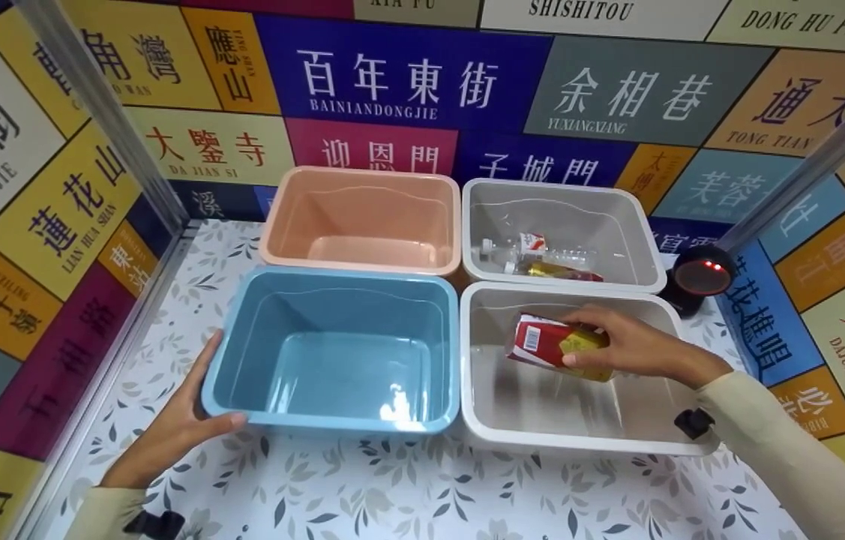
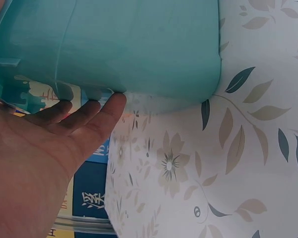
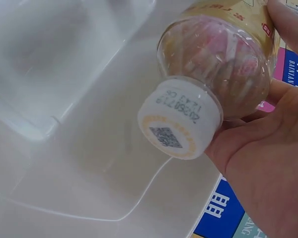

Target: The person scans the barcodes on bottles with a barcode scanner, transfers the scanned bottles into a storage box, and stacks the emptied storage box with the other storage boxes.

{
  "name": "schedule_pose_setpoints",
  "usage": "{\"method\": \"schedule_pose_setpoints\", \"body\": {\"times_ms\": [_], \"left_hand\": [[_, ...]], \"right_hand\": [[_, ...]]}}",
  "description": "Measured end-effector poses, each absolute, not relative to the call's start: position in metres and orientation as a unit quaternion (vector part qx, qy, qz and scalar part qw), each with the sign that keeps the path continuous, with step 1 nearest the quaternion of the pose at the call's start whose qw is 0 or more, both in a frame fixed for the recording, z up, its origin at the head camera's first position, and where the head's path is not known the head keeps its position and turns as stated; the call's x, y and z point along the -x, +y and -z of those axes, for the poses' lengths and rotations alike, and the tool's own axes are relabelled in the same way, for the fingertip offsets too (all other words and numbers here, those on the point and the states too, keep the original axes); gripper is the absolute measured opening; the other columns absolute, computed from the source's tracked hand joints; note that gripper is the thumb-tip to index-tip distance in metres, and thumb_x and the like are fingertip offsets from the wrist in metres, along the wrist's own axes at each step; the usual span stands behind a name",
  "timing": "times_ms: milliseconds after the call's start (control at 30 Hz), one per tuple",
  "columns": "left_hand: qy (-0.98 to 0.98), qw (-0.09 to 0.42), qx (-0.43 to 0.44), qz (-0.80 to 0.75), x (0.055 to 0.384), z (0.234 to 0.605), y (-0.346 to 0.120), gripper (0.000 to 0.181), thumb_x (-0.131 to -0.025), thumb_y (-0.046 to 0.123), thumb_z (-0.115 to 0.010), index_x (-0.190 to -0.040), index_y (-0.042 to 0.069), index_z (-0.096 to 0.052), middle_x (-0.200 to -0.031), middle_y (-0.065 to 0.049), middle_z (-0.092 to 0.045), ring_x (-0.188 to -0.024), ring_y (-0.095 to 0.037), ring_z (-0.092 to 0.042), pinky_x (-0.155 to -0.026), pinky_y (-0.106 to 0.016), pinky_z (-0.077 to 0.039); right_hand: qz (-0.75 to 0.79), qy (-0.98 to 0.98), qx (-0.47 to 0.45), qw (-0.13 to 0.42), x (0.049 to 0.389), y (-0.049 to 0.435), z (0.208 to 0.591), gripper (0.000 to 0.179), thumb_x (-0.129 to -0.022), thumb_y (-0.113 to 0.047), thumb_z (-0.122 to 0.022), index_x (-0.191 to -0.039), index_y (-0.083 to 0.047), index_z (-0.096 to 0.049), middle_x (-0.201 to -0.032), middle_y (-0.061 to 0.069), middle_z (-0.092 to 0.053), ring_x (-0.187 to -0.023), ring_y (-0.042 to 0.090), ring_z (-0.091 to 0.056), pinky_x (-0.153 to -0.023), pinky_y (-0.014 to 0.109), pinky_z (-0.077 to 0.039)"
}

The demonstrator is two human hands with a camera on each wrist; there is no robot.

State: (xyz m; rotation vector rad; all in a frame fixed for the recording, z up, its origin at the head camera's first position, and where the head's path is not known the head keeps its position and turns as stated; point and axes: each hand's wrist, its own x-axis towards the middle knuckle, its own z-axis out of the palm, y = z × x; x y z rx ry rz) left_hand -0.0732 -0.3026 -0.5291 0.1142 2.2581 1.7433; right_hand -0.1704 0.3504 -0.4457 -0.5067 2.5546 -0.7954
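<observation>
My right hand [image 1: 621, 345] grips a clear plastic bottle [image 1: 568, 346] with a red and gold label, held sideways over the front right grey bin [image 1: 579, 442]. A barcode on the label faces up in the head view. In the right wrist view the bottle's white cap [image 3: 181, 119] points toward the camera, with printed numbers and a square code on it. My left hand [image 1: 182, 420] rests against the front left corner of the blue bin [image 1: 332, 426]. Its fingers [image 2: 107, 119] lie fairly straight along the outer wall, and the thumb stretches along the front side.
Behind the blue bin stands a peach bin [image 1: 362, 202]. The back right grey bin [image 1: 557, 191] contains several bottles, one with a yellow and red label [image 1: 557, 271]. A black device with red lights [image 1: 703, 270] stands to the right. Sign-printed panels [image 1: 407, 75] surround the leaf-patterned table [image 1: 392, 495].
</observation>
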Motion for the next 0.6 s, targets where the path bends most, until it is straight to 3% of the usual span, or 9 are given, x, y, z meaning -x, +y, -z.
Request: {"method": "schedule_pose_setpoints", "body": {"times_ms": [267, 600], "left_hand": [[0.774, 0.157, -0.033, -0.613, 0.073, 0.527, -0.302, 0.117, -0.1, 0.017, -0.079, -0.173, 0.055, 0.004, -0.184, -0.003, 0.016, -0.165, -0.049, -0.003, -0.124, -0.07, -0.023], [0.778, 0.154, -0.034, -0.608, 0.073, 0.527, -0.301, 0.117, -0.1, 0.018, -0.079, -0.173, 0.055, 0.004, -0.184, -0.004, 0.015, -0.165, -0.05, -0.006, -0.123, -0.07, -0.025]], "right_hand": [[0.302, 0.918, 0.207, 0.153, 0.17, 0.351, 0.442, 0.061, -0.098, -0.038, -0.086, -0.149, -0.011, -0.066, -0.139, 0.012, -0.069, -0.117, 0.028, -0.063, -0.097, 0.044, -0.053], [0.3, 0.928, 0.17, 0.145, 0.167, 0.358, 0.433, 0.069, -0.097, -0.047, -0.085, -0.155, -0.018, -0.061, -0.148, 0.015, -0.061, -0.124, 0.036, -0.06, -0.098, 0.052, -0.056]]}}
